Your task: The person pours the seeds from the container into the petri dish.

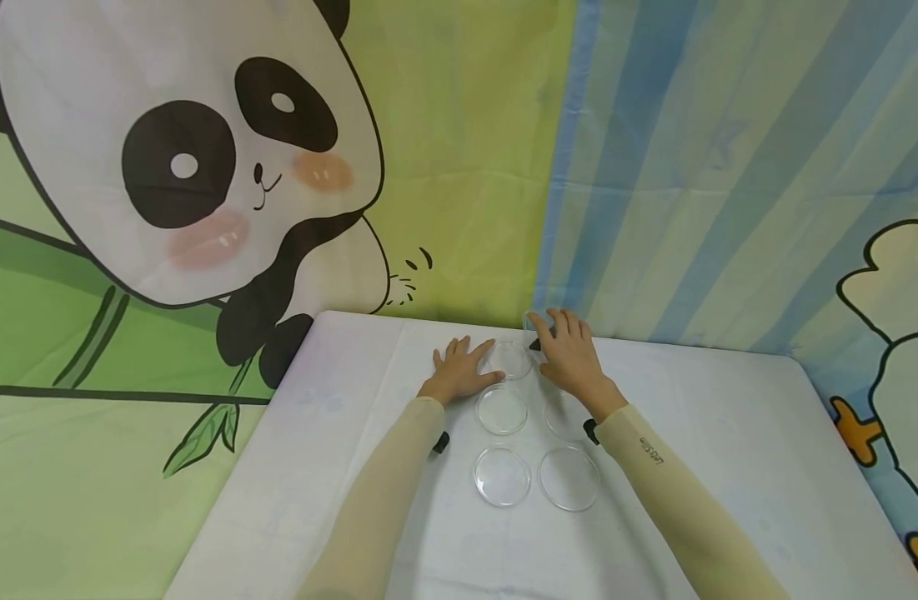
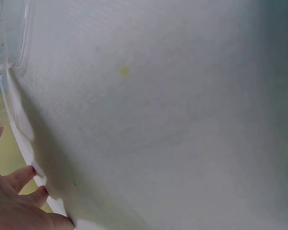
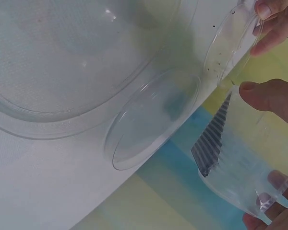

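Several round clear petri dish pieces lie on the white table in the head view. My left hand (image 1: 462,372) rests with fingers spread, its thumb and forefinger at the edge of the far-left dish (image 1: 513,360). In the left wrist view the left hand's fingers (image 2: 20,178) look straight. My right hand (image 1: 574,360) grips another clear petri dish (image 3: 249,148) between thumb and fingers, tilted up near the table's far edge. A dark striped patch (image 3: 213,139) shows at this dish. Beneath the right wrist a further dish (image 1: 554,417) is partly hidden.
Nearer to me lie a middle-left dish (image 1: 502,408), a front-left dish (image 1: 502,477) and a front-right dish (image 1: 569,478). Behind the white table (image 1: 699,467) hangs a printed cloth (image 1: 459,167) with a panda, close to the far edge.
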Available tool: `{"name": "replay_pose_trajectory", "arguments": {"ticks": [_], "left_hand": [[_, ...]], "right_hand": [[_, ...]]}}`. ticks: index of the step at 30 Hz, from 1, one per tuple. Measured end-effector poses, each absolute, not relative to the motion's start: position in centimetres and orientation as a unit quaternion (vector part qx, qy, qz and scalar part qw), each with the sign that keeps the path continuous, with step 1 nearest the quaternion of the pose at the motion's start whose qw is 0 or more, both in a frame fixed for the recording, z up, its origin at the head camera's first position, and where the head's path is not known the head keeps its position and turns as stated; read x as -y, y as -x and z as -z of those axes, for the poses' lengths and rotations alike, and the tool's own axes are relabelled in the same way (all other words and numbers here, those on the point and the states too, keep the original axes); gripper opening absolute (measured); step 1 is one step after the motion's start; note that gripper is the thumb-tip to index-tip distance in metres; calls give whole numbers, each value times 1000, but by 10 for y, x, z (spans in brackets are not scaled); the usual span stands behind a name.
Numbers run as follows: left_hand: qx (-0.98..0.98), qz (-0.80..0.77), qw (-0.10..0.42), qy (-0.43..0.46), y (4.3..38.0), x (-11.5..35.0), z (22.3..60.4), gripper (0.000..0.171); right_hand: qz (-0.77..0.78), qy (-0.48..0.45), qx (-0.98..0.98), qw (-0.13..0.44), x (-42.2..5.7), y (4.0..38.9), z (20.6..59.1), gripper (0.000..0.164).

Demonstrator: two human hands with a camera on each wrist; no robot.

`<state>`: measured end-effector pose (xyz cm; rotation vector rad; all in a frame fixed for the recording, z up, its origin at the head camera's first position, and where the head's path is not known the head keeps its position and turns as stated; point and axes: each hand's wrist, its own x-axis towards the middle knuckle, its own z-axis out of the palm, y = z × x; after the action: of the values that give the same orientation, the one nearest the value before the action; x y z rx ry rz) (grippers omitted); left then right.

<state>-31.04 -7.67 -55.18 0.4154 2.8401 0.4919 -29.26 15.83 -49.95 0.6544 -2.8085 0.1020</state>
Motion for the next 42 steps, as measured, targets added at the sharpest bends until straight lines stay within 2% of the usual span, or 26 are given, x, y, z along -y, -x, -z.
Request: {"name": "replay_pose_trajectory", "arguments": {"ticks": [10,42], "left_hand": [[-970,-165,112,-142,308,78,549,79],[-970,-163,113,-139,308,76,548,80]], "right_hand": [[-25,-225,967,115,-154,290,496,97],[-21,-248,956,153,-150,291,500,100]]}}
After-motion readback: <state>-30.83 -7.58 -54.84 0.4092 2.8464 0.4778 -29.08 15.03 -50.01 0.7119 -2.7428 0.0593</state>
